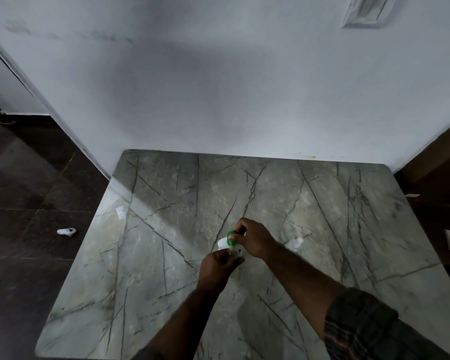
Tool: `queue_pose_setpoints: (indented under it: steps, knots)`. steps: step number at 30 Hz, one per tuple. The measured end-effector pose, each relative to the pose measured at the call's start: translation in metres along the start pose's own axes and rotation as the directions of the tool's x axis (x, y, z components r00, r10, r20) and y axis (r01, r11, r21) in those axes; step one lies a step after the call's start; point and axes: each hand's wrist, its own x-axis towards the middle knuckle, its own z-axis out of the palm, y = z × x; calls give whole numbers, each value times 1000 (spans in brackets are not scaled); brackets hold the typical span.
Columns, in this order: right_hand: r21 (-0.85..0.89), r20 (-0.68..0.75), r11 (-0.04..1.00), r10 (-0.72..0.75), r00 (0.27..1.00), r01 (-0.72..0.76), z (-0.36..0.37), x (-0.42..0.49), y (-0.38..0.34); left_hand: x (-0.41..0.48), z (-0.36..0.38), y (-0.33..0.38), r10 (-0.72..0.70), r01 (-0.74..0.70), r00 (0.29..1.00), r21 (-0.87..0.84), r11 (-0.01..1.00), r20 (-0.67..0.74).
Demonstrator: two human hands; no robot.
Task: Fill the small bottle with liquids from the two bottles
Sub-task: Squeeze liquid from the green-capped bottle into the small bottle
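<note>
Hands meet near the middle of the marble tabletop [270,190]. Left hand [220,266]: fingers curled round the small bottle [233,253], a clear vessel of which only the neck shows above the fist. Right hand [253,239]: fingertips pinching the green top [230,233] of a white bottle [222,242], which sits just beyond the small bottle and touches or nearly touches it. Whether the top is being turned, or the white bottle tipped to pour, cannot be told.

Step in hand, by judgement: the first of the two transfers, at the stage of opening or starting to pour. No liquid level is visible. The next move likely calls for bringing the spout over the narrow neck while the left hand holds that neck upright and still.

Second source: a pale bottle [295,242] just right of the right wrist, apparently untouched. The forearm passes close by and could knock it.

Room: broad bare marble on every side, all edges well apart from the hands. A small clear item [120,213] lies near the left edge; a white object [67,231] lies on the dark floor [24,229].
</note>
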Motion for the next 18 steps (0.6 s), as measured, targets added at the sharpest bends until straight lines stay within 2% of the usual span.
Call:
queue_pose_setpoints:
  steps: [5, 12, 18]
  knots:
    - [-13, -4, 1000, -8, 1000, 8, 5, -2, 6, 2, 3, -7, -15, 16, 1000, 40, 999, -4]
    - [2, -5, 1000, -1, 1000, 1, 1, 0, 1, 4, 3, -6, -8, 8, 1000, 8, 1000, -25]
    - [-5, -9, 1000, -10, 1000, 10, 6, -3, 7, 3, 2, -9, -24, 23, 999, 26, 999, 23]
